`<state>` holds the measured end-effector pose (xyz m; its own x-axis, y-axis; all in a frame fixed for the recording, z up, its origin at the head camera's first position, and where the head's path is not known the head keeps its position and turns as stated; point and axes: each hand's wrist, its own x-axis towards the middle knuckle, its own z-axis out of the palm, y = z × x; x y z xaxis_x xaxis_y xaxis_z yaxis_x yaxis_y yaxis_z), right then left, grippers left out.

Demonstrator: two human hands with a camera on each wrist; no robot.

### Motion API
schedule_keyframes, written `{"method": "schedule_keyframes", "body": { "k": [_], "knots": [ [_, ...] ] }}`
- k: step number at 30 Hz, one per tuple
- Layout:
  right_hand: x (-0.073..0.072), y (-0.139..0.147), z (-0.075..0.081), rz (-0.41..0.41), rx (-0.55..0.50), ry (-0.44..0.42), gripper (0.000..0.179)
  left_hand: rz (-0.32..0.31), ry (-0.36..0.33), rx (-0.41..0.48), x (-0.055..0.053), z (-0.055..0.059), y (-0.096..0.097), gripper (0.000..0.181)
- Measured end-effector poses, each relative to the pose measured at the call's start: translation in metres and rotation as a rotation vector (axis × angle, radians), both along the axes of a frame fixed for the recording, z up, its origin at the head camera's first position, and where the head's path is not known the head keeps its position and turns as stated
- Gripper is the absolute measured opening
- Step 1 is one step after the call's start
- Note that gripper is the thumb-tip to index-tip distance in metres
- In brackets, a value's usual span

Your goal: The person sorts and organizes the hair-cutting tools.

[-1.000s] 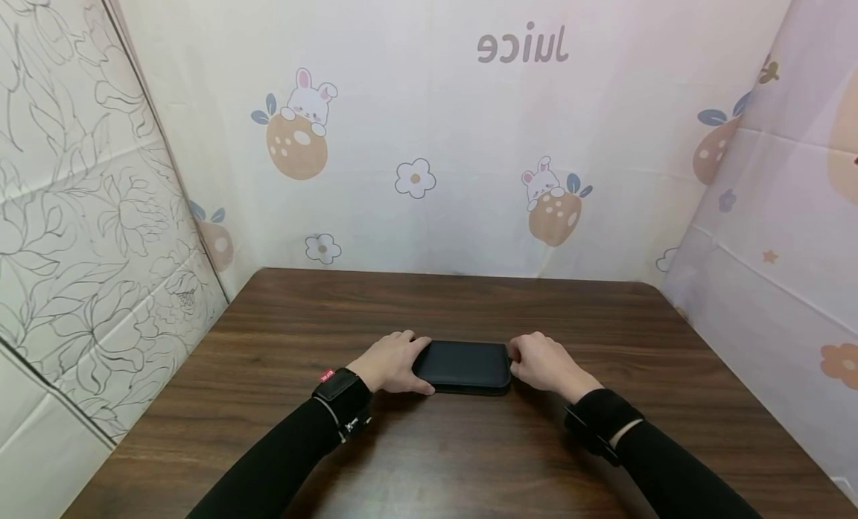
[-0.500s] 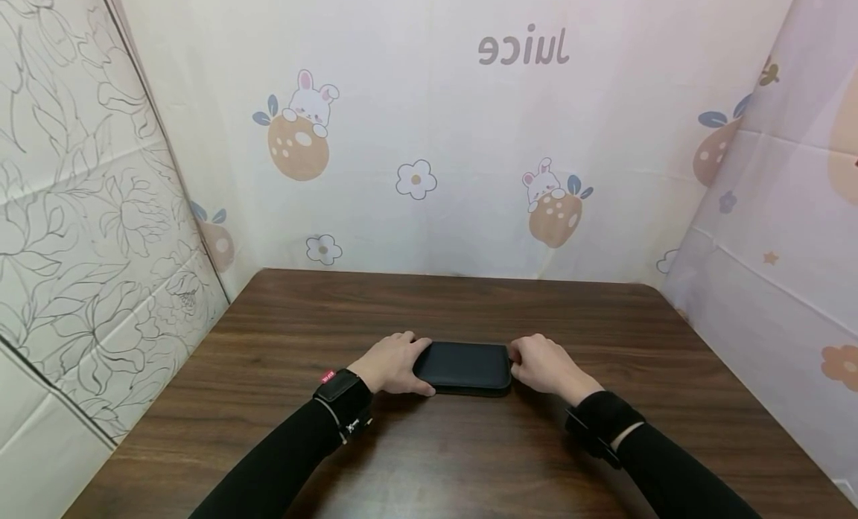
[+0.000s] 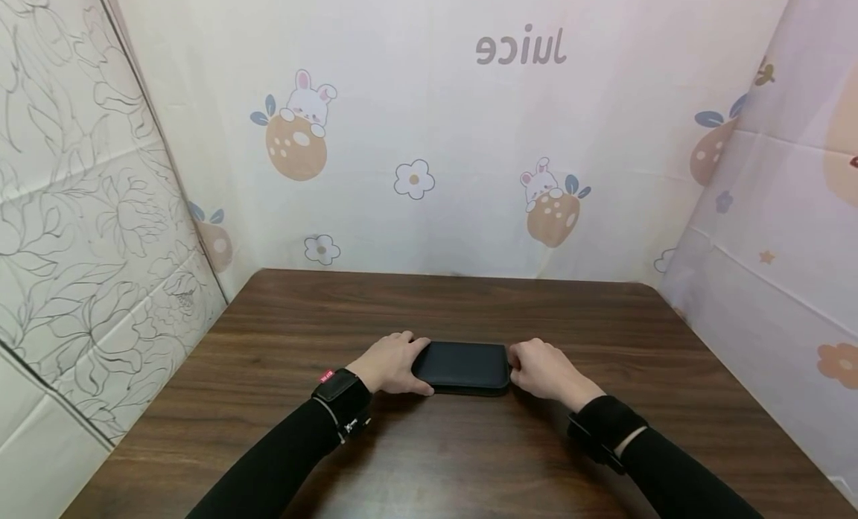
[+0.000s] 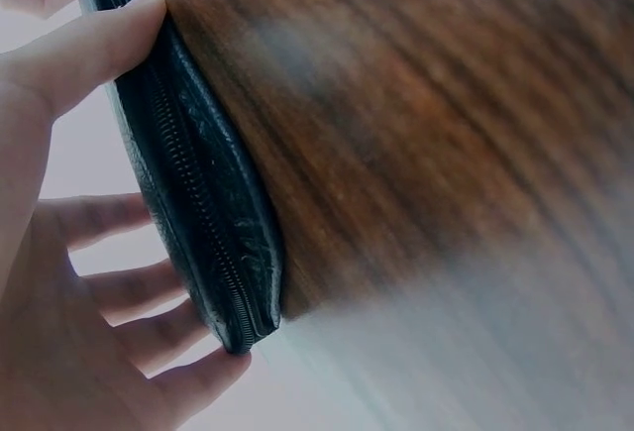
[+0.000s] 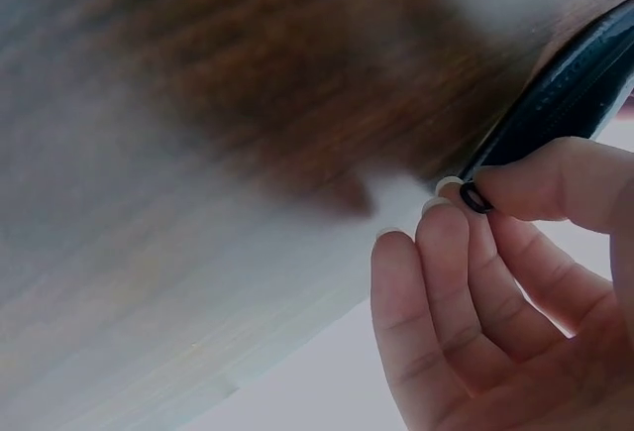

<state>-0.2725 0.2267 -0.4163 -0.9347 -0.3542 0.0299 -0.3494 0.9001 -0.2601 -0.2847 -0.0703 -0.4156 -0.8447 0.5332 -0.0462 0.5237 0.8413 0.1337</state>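
Note:
A black zip-around wallet lies flat on the dark wooden table, its long side running left to right. My left hand grips its left end, with the thumb on the near edge and the fingers around the left and far side. Zipper teeth run along the wallet's edge in the left wrist view, and they look meshed there. At the right end my right hand pinches a small black ring-shaped zipper pull between thumb and index finger. The head view does not show the pull.
The wooden table has wood grain and rounded far corners. Behind it hangs a pale curtain printed with rabbits and fruit. A flower-line panel stands at the left, and another printed curtain at the right.
My right hand and wrist have shifted very slightly nearer to me. The left hand and the wallet stay where they were.

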Motion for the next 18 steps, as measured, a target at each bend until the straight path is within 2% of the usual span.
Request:
{"method": "schedule_keyframes", "body": {
  "k": [6, 18],
  "knots": [
    [0.005, -0.001, 0.001, 0.016, -0.002, -0.007, 0.017, -0.002, -0.002, 0.012, 0.000, -0.001, 0.000, 0.091],
    [0.013, -0.005, 0.003, 0.039, 0.020, 0.036, 0.022, -0.003, -0.001, 0.012, 0.000, 0.000, -0.001, 0.090]
  ]
}}
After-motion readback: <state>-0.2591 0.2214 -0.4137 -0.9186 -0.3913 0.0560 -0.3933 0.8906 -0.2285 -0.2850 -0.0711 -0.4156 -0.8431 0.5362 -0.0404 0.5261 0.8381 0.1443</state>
